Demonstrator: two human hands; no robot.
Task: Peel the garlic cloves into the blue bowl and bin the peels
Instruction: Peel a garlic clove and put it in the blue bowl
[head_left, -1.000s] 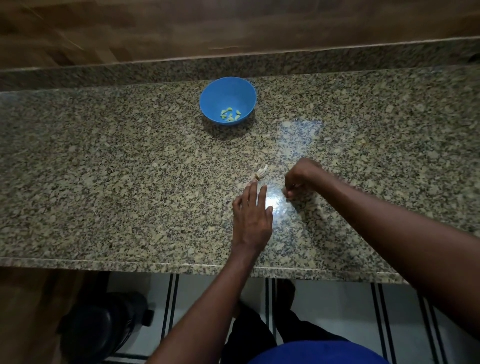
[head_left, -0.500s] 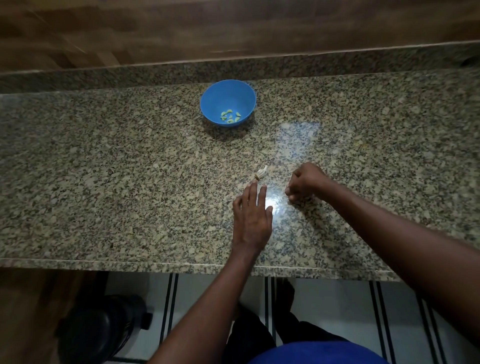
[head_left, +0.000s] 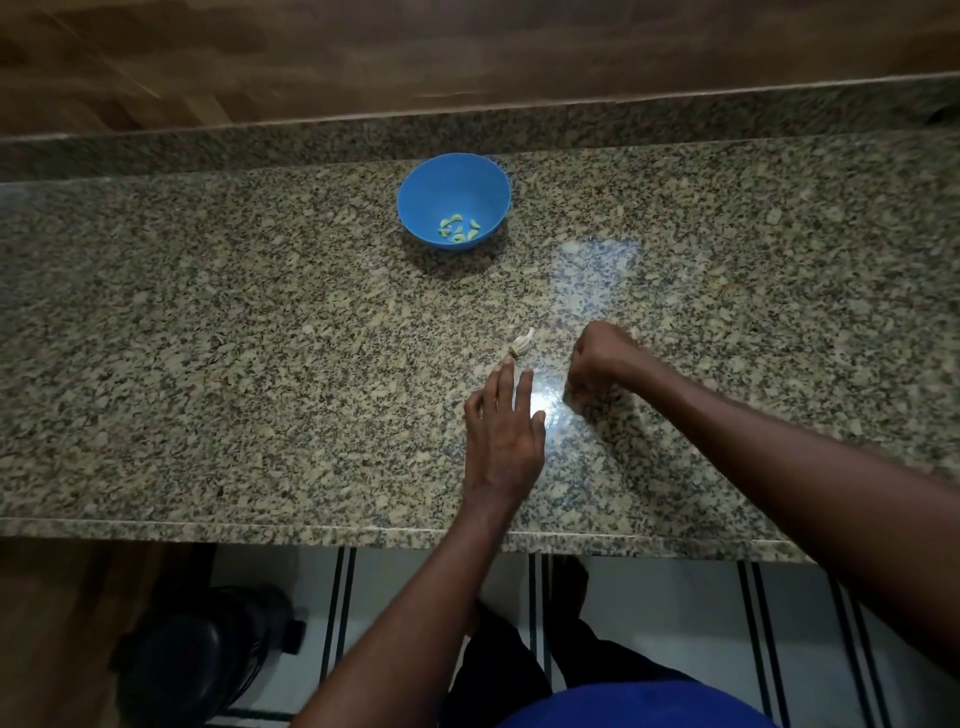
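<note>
Currently left hand (head_left: 503, 441) flat on counter (head_left: 208, 364), fingers straight, just short of garlic piece (head_left: 521, 344). Right hand (head_left: 597, 358) curled beside it, maybe pinching peel, can't tell. Peeled cloves (head_left: 459, 229) in blue bowl (head_left: 453, 200) beyond garlic piece.

No text, label, brand, number or sign can be read anywhere, neither on the round blue plastic bowl (head_left: 453, 200) beyond the hands nor on the speckled granite countertop (head_left: 208, 364) under them.
</note>
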